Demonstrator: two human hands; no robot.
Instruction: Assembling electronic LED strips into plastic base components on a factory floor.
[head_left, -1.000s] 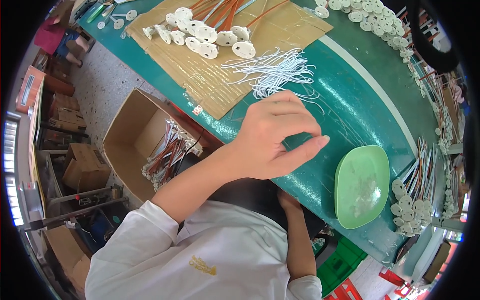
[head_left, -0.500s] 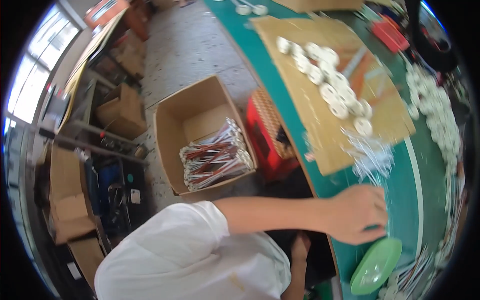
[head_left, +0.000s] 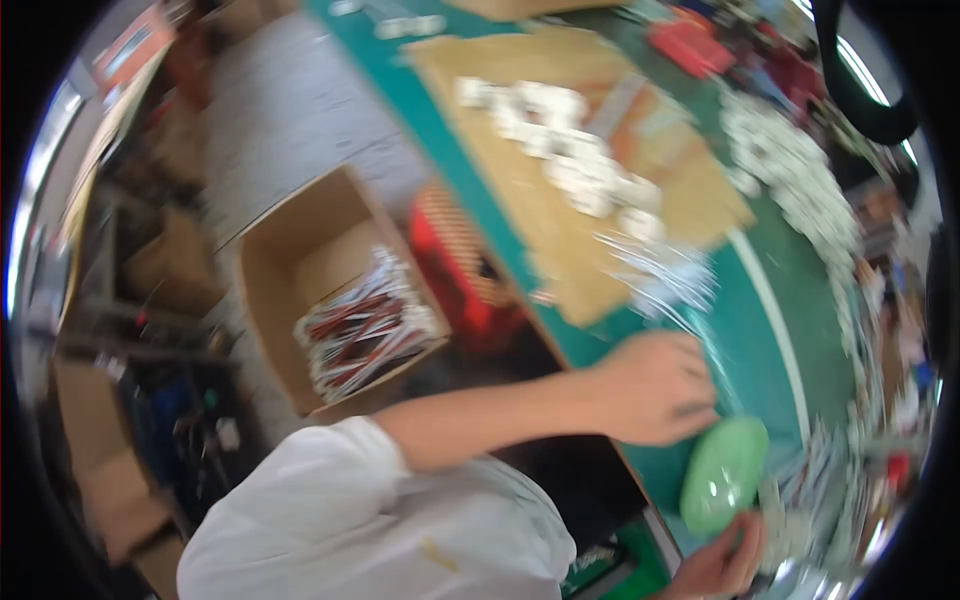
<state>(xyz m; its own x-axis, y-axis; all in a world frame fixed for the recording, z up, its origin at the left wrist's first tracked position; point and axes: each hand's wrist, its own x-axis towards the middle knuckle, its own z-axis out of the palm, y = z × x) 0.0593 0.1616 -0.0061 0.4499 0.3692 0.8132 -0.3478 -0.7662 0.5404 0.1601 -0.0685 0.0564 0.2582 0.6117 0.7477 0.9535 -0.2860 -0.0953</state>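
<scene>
My left hand (head_left: 658,388) hovers over the green tabletop (head_left: 612,350) with its fingers curled closed; what they hold, if anything, cannot be made out. Just beyond it lies a loose bundle of thin white sticks (head_left: 672,280). A glossy light green oval dish (head_left: 726,475) sits between my two hands. At the dish's near end is my right hand (head_left: 722,562), fingers bent together beside white round pieces (head_left: 785,530). Motion blur hides whether it grips one of them.
White discs (head_left: 580,165) are heaped on a cardboard sheet (head_left: 690,190). More white discs (head_left: 790,160) run along the table's far right, near a red tray (head_left: 690,42). On the floor, a cardboard box (head_left: 300,260) holds bundled sticks, beside a red crate (head_left: 455,250).
My view has turned, so the table and box sit farther left. My right hand has come into view beside the green dish, while my left hand stays closed between the dish and the sticks.
</scene>
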